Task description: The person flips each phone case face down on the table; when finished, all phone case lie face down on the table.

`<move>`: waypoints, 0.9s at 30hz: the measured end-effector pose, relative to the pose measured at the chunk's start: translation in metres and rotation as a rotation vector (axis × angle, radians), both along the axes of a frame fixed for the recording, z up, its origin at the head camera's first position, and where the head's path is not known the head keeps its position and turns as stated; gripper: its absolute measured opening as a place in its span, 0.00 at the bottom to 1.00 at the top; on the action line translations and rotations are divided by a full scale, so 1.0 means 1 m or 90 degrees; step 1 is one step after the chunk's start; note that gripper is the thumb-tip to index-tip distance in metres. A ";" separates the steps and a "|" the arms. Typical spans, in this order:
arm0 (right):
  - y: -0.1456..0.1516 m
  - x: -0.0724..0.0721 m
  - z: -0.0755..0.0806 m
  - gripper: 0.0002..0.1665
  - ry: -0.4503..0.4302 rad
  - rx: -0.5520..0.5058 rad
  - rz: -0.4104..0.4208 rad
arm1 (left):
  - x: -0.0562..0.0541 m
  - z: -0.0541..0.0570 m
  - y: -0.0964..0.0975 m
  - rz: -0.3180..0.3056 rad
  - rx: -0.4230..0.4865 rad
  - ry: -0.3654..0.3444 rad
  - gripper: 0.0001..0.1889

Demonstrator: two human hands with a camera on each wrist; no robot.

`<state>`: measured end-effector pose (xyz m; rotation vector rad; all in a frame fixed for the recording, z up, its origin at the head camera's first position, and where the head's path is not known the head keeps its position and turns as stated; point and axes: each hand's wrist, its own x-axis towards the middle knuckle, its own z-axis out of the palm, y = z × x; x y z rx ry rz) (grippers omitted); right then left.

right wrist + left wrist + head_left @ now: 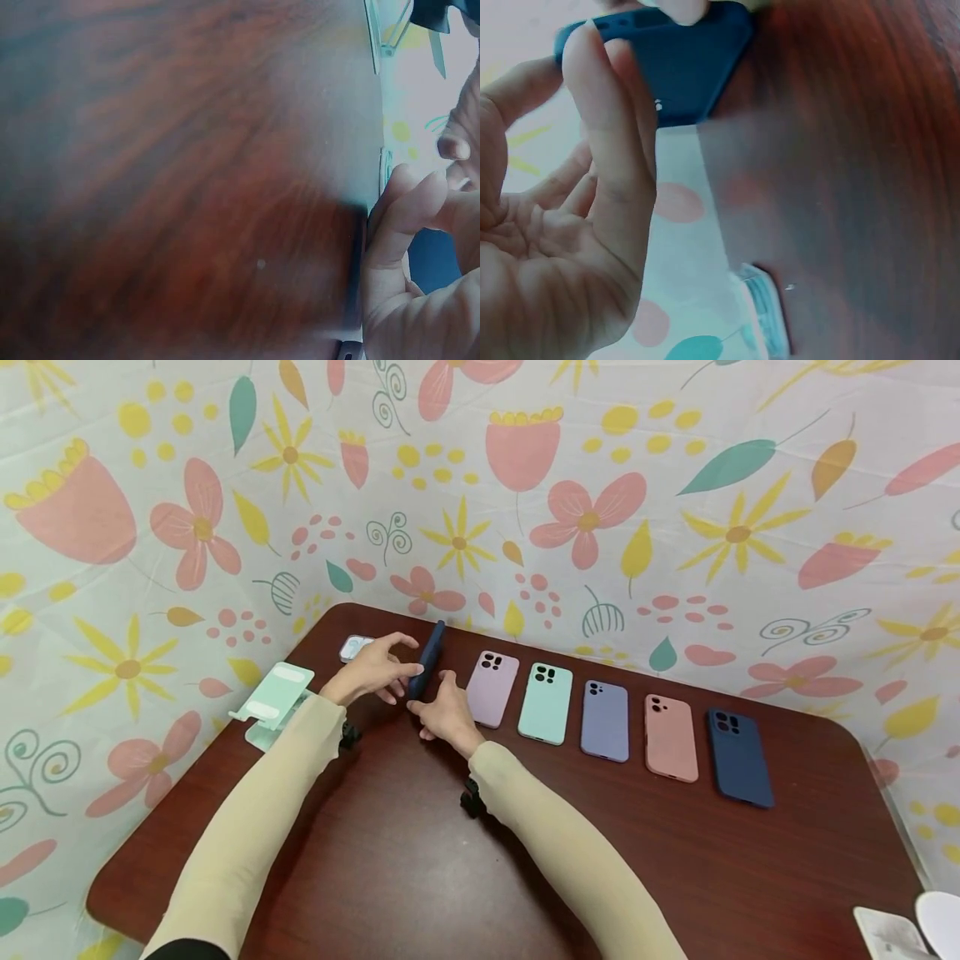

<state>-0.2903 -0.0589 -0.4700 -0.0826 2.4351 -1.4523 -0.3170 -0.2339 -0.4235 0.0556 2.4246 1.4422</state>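
Observation:
A dark blue phone case (427, 662) stands tilted on its narrow edge above the back left of the table, held between both hands. My left hand (372, 668) pinches it from the left with thumb and fingers, as the left wrist view also shows. My right hand (447, 714) grips its lower near end with curled fingers. In the right wrist view a dark blue patch (435, 259) shows behind that hand's fingers. To the right of the hands lies a lilac phone case (492, 689). A small pale case-like item (356, 647) rests just behind my left hand.
A mint phone stand (277, 693) is at the table's left edge. Rightward run a mint case (545, 703), a periwinkle case (605, 721), a pink case (671, 737) and another dark blue case (739, 758). A floral cloth (585, 518) hangs behind the table (450, 877).

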 end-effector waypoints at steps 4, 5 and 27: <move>-0.001 -0.001 -0.002 0.51 -0.002 0.008 0.000 | 0.005 0.007 0.001 0.004 -0.028 0.047 0.23; -0.001 -0.001 -0.003 0.51 -0.004 0.011 0.001 | 0.006 0.009 0.001 0.002 -0.038 0.055 0.22; 0.000 -0.001 -0.003 0.49 -0.041 0.010 0.012 | 0.012 0.019 0.003 0.009 -0.152 0.112 0.20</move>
